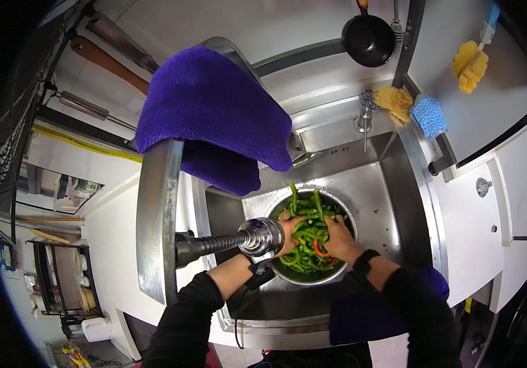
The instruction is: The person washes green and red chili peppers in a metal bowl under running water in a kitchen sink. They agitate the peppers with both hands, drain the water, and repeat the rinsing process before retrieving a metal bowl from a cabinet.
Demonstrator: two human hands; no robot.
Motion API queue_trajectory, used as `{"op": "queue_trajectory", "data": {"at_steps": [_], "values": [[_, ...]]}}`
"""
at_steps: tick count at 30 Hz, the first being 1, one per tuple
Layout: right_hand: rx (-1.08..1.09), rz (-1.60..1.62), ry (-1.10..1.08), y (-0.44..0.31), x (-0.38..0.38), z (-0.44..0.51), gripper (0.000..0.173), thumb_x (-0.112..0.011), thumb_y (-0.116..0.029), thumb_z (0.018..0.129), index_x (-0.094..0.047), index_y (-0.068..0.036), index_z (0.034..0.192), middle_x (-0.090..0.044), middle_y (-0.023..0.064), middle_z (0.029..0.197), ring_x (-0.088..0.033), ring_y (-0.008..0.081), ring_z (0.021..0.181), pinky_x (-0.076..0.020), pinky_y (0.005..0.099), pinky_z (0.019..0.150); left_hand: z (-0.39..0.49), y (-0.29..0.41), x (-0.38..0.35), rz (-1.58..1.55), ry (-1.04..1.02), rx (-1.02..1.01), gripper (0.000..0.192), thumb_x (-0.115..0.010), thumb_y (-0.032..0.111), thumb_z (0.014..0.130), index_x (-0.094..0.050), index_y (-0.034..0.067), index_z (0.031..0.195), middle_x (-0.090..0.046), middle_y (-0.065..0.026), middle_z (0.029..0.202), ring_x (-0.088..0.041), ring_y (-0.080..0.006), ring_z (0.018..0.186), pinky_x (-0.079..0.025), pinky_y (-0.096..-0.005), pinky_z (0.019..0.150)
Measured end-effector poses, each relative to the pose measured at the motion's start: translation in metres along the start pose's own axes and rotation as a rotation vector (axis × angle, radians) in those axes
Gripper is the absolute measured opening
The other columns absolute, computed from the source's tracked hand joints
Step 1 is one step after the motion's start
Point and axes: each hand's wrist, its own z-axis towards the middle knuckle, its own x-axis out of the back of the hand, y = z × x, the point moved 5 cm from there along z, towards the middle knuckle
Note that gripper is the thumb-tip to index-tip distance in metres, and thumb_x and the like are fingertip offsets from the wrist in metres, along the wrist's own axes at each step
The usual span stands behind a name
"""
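Observation:
A round metal bowl [353, 207] stands in the stainless steel sink [373, 184], full of long green peppers [307, 253] with a few red ones [319, 249] among them. Both hands are in the bowl. My left hand [287, 232] is on the peppers at the left side, partly hidden by the faucet head [261, 236]. My right hand [340, 237] closes round peppers at the right side, beside a red one. Between the hands several green peppers are bunched, and some point up towards the far rim.
The faucet's flexible neck [219, 244] reaches over the bowl from the left. A purple towel [212, 106] hangs over a metal fixture above the sink's left. Another purple cloth [364, 317] lies on the near edge. A black pan [368, 40] and sponges [470, 66] hang behind.

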Motion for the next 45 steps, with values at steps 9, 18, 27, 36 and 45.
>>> {"op": "queue_trajectory", "data": {"at_steps": [9, 18, 27, 36, 45], "values": [[-0.236, 0.089, -0.032, 0.031, -0.016, 0.044, 0.071, -0.075, -0.027, 0.066, -0.044, 0.005, 0.121, -0.058, 0.0268, 0.110, -0.049, 0.0403, 0.114, -0.0427, 0.0418, 0.094, 0.068, -0.007, -0.026, 0.260, -0.157, 0.105, 0.115, -0.086, 0.044, 0.049, -0.022, 0.006, 0.137, -0.028, -0.0318, 0.134, -0.031, -0.0472, 0.125, -0.025, -0.0551, 0.104], [0.113, -0.161, -0.150, -0.013, -0.007, -0.003, 0.073, -0.067, -0.021, 0.072, -0.032, 0.003, 0.131, -0.037, 0.0348, 0.129, -0.031, 0.0442, 0.126, -0.0273, 0.0493, 0.103, -0.001, -0.011, -0.006, 0.255, 0.014, -0.202, 0.074, -0.076, 0.028, 0.066, -0.044, 0.004, 0.129, -0.047, -0.0271, 0.124, -0.033, -0.0393, 0.127, -0.029, -0.0489, 0.104], [-0.019, -0.464, -0.296, 0.002, -0.035, 0.011, 0.061, -0.066, -0.003, 0.071, -0.037, -0.001, 0.125, -0.031, 0.0311, 0.135, -0.041, 0.0454, 0.119, -0.0453, 0.0478, 0.091, 0.029, -0.044, -0.059, 0.542, -0.238, 0.230, 0.080, -0.066, 0.027, 0.069, -0.029, -0.008, 0.131, -0.035, -0.0342, 0.128, -0.019, -0.0504, 0.130, -0.022, -0.0545, 0.106], [-0.027, 0.043, -0.151, -0.013, 0.005, -0.002, 0.084, -0.061, -0.009, 0.073, -0.017, -0.012, 0.145, -0.025, 0.0327, 0.139, -0.032, 0.0480, 0.126, -0.0307, 0.0422, 0.106, -0.008, -0.038, -0.024, -0.330, 0.201, -0.102, 0.091, -0.083, 0.023, 0.061, -0.037, 0.005, 0.137, -0.032, -0.0215, 0.136, -0.033, -0.0316, 0.129, -0.028, -0.0349, 0.108], [-0.261, -0.006, -0.159, 0.033, -0.040, 0.037, 0.094, -0.074, -0.018, 0.069, -0.016, -0.015, 0.144, -0.011, 0.0335, 0.143, -0.035, 0.0462, 0.125, -0.0406, 0.0414, 0.099, 0.031, -0.143, -0.117, -0.778, 0.236, 0.380, 0.098, -0.073, 0.002, 0.074, -0.003, 0.005, 0.142, -0.051, -0.0159, 0.124, -0.055, -0.0231, 0.106, -0.049, -0.0317, 0.086]]}}
